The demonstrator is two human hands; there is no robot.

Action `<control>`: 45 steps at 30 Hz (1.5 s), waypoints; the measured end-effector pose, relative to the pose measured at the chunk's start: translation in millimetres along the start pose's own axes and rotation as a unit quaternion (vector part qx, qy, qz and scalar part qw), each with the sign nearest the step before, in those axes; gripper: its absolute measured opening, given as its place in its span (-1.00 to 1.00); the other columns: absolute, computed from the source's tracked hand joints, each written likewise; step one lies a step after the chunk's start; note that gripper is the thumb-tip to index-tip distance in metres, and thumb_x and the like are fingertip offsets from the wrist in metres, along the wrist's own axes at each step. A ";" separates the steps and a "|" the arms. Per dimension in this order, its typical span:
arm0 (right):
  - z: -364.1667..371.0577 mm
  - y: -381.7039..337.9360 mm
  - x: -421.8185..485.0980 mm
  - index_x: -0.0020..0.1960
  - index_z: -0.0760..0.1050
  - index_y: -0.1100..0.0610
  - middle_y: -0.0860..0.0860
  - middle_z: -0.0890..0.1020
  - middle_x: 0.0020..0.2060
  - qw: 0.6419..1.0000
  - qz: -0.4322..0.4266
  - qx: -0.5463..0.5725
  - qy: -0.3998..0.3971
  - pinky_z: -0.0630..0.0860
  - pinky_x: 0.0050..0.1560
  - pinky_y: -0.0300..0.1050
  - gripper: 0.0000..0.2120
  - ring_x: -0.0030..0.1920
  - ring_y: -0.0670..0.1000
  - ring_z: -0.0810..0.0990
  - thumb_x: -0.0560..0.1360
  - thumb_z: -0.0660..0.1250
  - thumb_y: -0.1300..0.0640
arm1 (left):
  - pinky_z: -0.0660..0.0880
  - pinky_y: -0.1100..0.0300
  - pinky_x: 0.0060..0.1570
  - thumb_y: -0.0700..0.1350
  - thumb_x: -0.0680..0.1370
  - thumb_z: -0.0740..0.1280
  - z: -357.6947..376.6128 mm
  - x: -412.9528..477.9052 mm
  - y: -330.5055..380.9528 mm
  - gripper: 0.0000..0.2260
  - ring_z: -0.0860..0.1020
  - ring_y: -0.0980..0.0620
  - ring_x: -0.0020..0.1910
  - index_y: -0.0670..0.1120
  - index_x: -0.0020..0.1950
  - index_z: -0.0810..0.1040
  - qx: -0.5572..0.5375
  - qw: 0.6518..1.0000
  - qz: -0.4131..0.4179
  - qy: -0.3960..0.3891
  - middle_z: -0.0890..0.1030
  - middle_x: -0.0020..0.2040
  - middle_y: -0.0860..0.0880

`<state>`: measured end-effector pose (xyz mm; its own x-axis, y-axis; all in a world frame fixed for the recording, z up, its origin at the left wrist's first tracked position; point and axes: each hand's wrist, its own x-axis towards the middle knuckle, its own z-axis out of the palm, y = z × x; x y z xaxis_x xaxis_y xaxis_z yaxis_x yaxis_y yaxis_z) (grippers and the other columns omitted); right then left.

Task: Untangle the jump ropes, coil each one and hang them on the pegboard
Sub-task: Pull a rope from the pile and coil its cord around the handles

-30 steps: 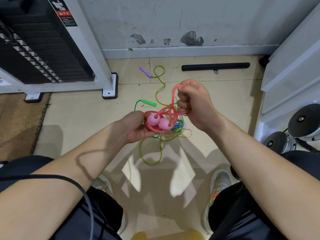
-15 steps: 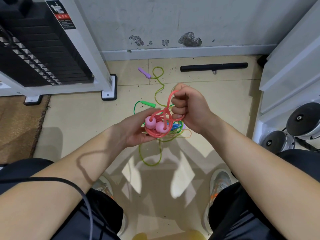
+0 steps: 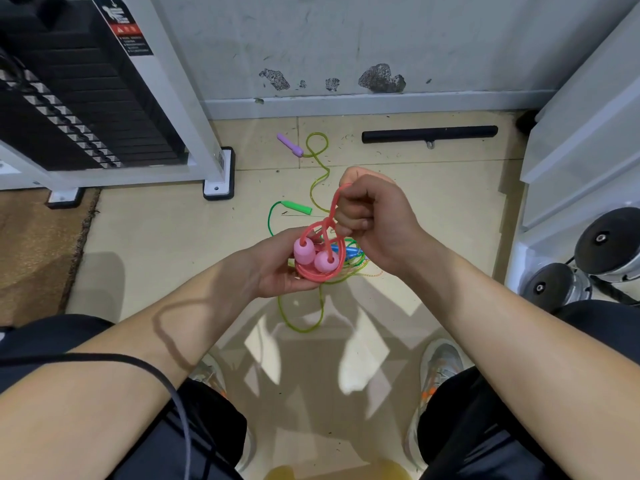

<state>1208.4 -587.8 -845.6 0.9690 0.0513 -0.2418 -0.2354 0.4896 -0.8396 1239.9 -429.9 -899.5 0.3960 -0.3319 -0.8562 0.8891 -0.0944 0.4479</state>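
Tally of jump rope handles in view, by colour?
Pink plastic handles, held in the left hand, on the red cord pinched by the right hand: 2
Purple plastic handle: 1
Green plastic handle: 1
Blue plastic handle, partly hidden: 1
Total: 5

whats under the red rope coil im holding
The left hand cups the coiled red rope with pink handles. Beneath lie a blue handle and tangled green cords; the coil hides where they cross.

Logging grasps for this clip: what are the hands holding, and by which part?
Both hold the pink jump rope: the left hand holds its coil and two pink handles, the right hand pinches a raised loop of its cord.
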 end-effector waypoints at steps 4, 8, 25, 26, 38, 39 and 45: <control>-3.9 -3.7 2.4 -0.36 0.30 0.05 -0.08 0.17 -0.52 0.999 0.038 0.002 -0.019 0.14 -0.43 -0.19 -0.75 -0.53 -0.10 0.08 0.49 0.17 0.19 | 0.61 -0.19 0.06 0.15 0.48 0.42 -5.1 4.8 -2.3 -0.63 0.68 -0.16 0.01 -0.09 0.13 0.62 0.031 0.999 -0.003 -0.019 0.65 0.12 -0.19; -4.0 -5.4 2.8 -0.29 0.29 0.09 -0.09 0.17 -0.52 0.998 0.066 -0.017 -0.012 0.13 -0.42 -0.18 -0.76 -0.53 -0.11 0.08 0.56 0.12 0.18 | 0.62 -0.24 -0.05 0.16 0.56 0.30 -4.2 0.8 -0.4 -0.61 0.58 -0.35 0.20 -0.12 0.16 0.61 0.063 0.998 0.007 -0.009 0.57 0.19 -0.20; -13.2 -2.3 11.3 -0.23 0.33 0.12 -0.07 0.19 -0.49 0.998 0.060 0.011 0.016 0.21 -0.42 -0.17 -0.76 -0.51 -0.08 0.10 0.61 0.13 0.16 | 0.56 0.02 -0.04 0.05 0.61 0.31 8.0 1.5 -20.5 -0.73 0.61 0.07 -0.13 0.00 0.25 0.63 0.331 0.759 0.547 0.125 0.66 -0.09 0.10; -14.0 -2.0 11.9 -0.23 0.33 0.12 -0.07 0.19 -0.49 0.998 0.059 0.012 0.014 0.22 -0.43 -0.17 -0.76 -0.51 -0.08 0.10 0.61 0.13 0.16 | 0.55 0.04 -0.05 0.07 0.60 0.32 7.7 4.2 -21.2 -0.70 0.60 0.06 -0.12 -0.02 0.24 0.65 0.334 0.762 0.540 0.128 0.67 -0.08 0.07; -9.2 -13.7 10.1 -0.29 0.42 0.16 -0.01 0.24 -0.48 0.987 -0.008 -0.161 0.015 0.32 -0.42 -0.17 -0.73 -0.47 -0.03 0.19 0.59 0.27 0.25 | 0.55 0.02 -0.01 0.02 0.56 0.41 8.9 -0.1 1.9 -0.87 0.60 0.11 -0.10 0.02 -0.06 0.72 0.383 0.765 0.503 0.123 0.64 -0.15 0.05; -7.1 -16.4 10.0 -0.24 0.48 0.20 0.00 0.29 -0.47 0.981 -0.023 -0.191 0.023 0.39 -0.39 -0.16 -0.78 -0.46 -0.03 0.25 0.59 0.31 0.24 | 0.55 0.02 -0.01 0.00 0.55 0.42 8.0 -1.9 5.6 -0.87 0.60 0.12 -0.10 0.01 -0.11 0.72 0.380 0.761 0.508 0.131 0.64 -0.16 0.06; 2.2 -44.5 19.5 -0.13 0.60 0.23 0.17 0.49 -0.20 0.965 -0.062 -0.252 0.034 0.64 -0.14 -0.03 -0.89 -0.33 -0.09 0.46 0.57 0.39 0.24 | 0.55 0.01 0.02 -0.02 0.45 0.42 13.4 -15.9 42.1 -0.89 0.61 0.07 -0.09 -0.04 -0.20 0.68 0.374 0.753 0.518 0.159 0.64 -0.15 0.05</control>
<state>1237.9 -606.7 -811.8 0.9890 -0.0452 -0.1408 -0.1409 0.0022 -0.9900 1267.9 -441.2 -863.6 0.9283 -0.3618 0.0860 -0.2649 -0.4811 0.8357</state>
